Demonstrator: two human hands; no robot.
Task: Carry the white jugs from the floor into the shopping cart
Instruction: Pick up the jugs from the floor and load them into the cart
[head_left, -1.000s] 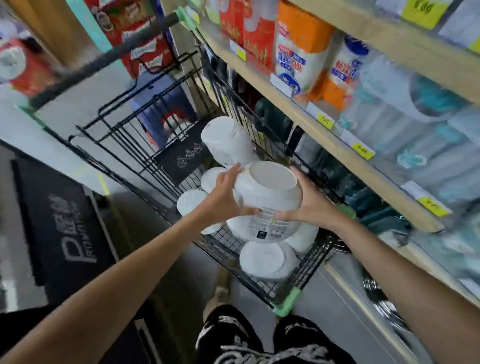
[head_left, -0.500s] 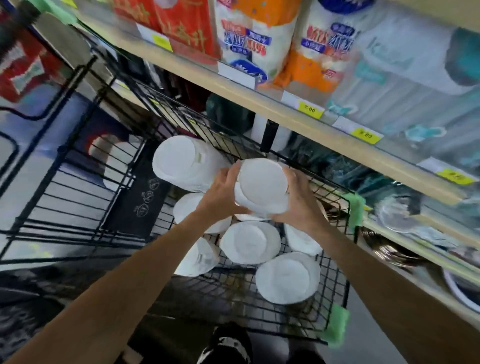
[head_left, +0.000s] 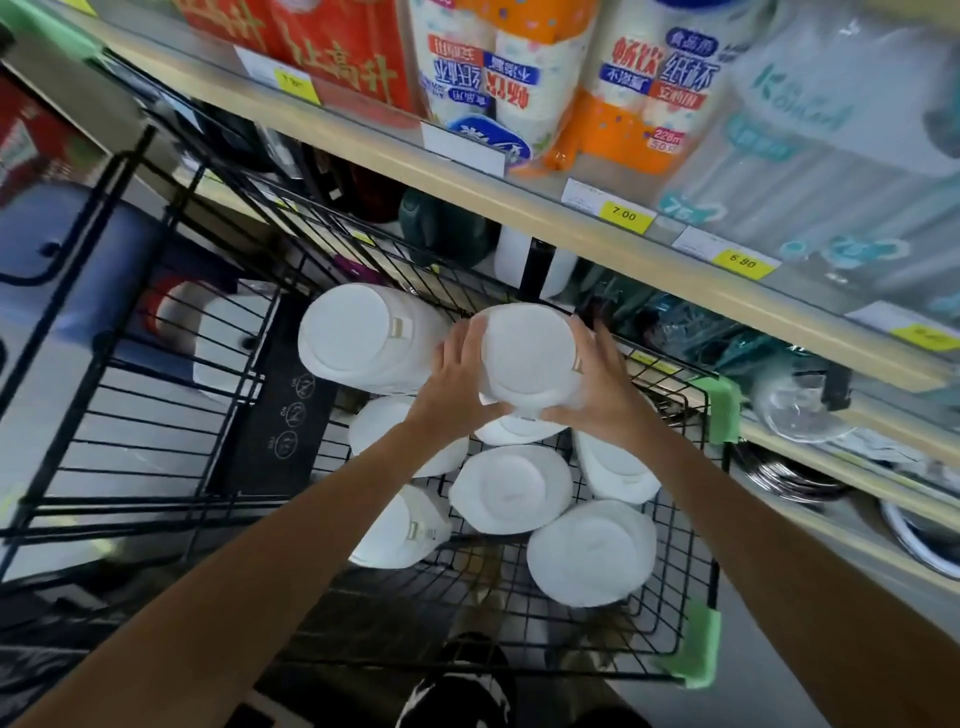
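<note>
1. Shoes (head_left: 457, 680) of the person show at the bottom edge, just behind the near rim of the shopping cart (head_left: 691, 525), which has green corner guards (head_left: 698, 649).
2. Several jugs (head_left: 511, 488) lie on the cart's wire bottom, from the near right corner back to the middle. An upper jug (head_left: 358, 343) rests on top of them toward the far left.
3. The left hand (head_left: 457, 379) and right hand (head_left: 597, 384) clasp one more white jug (head_left: 530, 358) between them. Their fingers wrap its sides and hold it above the pile by the cart's far edge, touching the upper jug.
4. The task looks well along, but this jug is not yet set down. Only a patch of floor (head_left: 745, 686) shows, with no jug on it, so what remains cannot be told.
5. Beyond the cart's far edge runs a wooden shelf (head_left: 519, 202) with yellow price tags (head_left: 623, 214). Packs of paper cups (head_left: 519, 78) stand on it.
</note>
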